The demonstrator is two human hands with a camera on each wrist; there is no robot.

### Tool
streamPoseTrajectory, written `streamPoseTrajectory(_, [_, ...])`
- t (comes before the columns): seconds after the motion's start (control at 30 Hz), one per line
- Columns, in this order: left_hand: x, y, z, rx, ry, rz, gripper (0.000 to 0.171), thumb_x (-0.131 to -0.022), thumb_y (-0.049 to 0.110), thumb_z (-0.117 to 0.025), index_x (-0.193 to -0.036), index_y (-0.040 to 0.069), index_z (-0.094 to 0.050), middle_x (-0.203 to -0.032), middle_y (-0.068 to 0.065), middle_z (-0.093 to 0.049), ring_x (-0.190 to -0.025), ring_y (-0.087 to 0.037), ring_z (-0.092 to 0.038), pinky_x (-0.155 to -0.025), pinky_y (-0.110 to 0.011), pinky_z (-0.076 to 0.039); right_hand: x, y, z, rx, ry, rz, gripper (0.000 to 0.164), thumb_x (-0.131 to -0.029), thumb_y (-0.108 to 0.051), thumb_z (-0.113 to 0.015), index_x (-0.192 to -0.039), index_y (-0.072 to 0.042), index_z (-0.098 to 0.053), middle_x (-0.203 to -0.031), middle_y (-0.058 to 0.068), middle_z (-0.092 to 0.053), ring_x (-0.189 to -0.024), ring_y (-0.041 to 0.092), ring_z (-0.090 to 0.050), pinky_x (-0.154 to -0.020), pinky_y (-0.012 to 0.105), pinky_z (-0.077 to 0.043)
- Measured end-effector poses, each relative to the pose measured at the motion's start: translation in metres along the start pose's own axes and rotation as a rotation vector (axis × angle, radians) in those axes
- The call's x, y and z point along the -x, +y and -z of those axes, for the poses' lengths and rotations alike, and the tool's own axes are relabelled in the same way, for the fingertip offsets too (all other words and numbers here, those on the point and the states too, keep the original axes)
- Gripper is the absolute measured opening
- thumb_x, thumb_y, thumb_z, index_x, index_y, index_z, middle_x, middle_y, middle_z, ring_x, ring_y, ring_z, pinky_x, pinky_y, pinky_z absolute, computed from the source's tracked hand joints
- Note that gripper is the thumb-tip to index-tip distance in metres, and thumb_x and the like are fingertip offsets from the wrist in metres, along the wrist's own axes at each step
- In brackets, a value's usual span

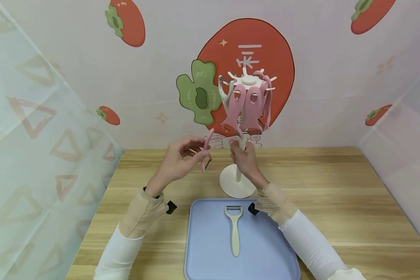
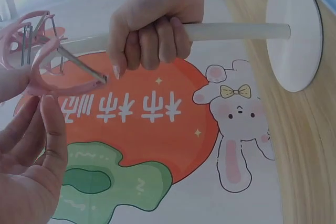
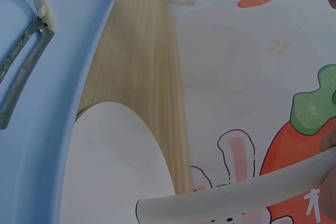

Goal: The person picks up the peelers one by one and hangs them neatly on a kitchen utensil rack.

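Beside the rack, my left hand (image 1: 179, 158) pinches a pink peeler (image 2: 60, 88) between thumb and fingers; its metal blade shows in the left wrist view. My right hand (image 1: 245, 158) is wrapped around the white pole (image 2: 236, 31) of a hanging rack, just below the hung tools. On the rack's hooks (image 1: 250, 80) hang several pink peelers (image 1: 253, 105) and a white peeler (image 1: 225, 95) at the left. The round white base (image 1: 232, 186) stands on the table. A cream peeler (image 1: 235, 233) lies on the blue tray, blade end toward the rack.
The blue tray (image 1: 266, 249) sits in front of the rack, close to its base. The wooden table (image 1: 336, 202) ends at a back wall covering (image 1: 322, 116) printed with persimmons. Printed side sheets (image 1: 45, 155) border the table at left and right.
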State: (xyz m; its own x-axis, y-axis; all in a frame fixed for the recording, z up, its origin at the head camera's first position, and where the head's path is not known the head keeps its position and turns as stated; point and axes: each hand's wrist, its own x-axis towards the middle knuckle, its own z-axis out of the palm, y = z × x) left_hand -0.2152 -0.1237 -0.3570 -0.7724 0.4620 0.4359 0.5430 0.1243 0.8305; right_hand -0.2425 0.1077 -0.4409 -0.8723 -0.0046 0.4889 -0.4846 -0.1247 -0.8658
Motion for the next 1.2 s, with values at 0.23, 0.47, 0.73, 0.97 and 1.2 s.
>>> streamPoseTrajectory(0.23, [-0.016,0.001,0.005,0.078,0.053,0.009,0.029,-0.093,0.009,-0.074,-0.119,-0.004,-0.069,-0.111,-0.025,-0.072,-0.090,-0.027,-0.072,-0.072,-0.030,-0.061,-0.001,-0.001,0.000,0.006,-0.002,0.000,0.055,-0.107,-0.016,-0.051,-0.056,0.000,-0.039,-0.047,-0.008,-0.034,-0.040,0.006,-0.030,-0.038,0.021,-0.023])
streamPoseTrajectory(0.47, [-0.028,0.002,0.010,0.098,0.071,-0.020,0.031,-0.094,0.009,-0.073,-0.121,-0.006,-0.068,-0.112,-0.026,-0.071,-0.091,-0.024,-0.072,-0.075,-0.036,-0.063,0.000,-0.002,0.000,0.013,-0.005,-0.001,0.053,-0.107,-0.014,-0.051,-0.057,0.000,-0.040,-0.047,-0.008,-0.035,-0.040,0.006,-0.031,-0.038,0.021,-0.025])
streamPoseTrajectory(0.73, [-0.039,0.004,0.017,0.073,0.113,0.000,0.032,-0.095,0.014,-0.072,-0.123,-0.002,-0.069,-0.113,-0.021,-0.072,-0.080,-0.027,-0.074,-0.069,-0.035,-0.062,-0.001,-0.002,0.001,0.010,-0.021,0.005,0.054,-0.107,-0.017,-0.051,-0.058,0.002,-0.040,-0.048,-0.008,-0.035,-0.040,0.007,-0.031,-0.038,0.022,-0.025])
streamPoseTrajectory(0.97, [-0.058,0.008,0.019,0.042,0.132,-0.011,0.036,-0.095,0.021,-0.073,-0.125,0.002,-0.070,-0.114,-0.014,-0.073,-0.082,-0.034,-0.071,-0.069,-0.034,-0.062,-0.001,0.000,0.002,0.001,-0.011,0.003,0.053,-0.106,-0.019,-0.053,-0.060,0.002,-0.040,-0.048,-0.008,-0.035,-0.040,0.006,-0.031,-0.038,0.021,-0.025])
streamPoseTrajectory(1.2, [-0.079,0.011,0.016,0.054,0.143,-0.010,0.036,-0.096,0.019,-0.071,-0.126,0.000,-0.069,-0.118,-0.018,-0.071,-0.079,-0.033,-0.069,-0.069,-0.031,-0.061,0.000,0.000,0.002,-0.003,-0.013,-0.003,0.053,-0.107,-0.016,-0.052,-0.057,0.000,-0.040,-0.047,-0.007,-0.035,-0.039,0.009,-0.030,-0.038,0.022,-0.024])
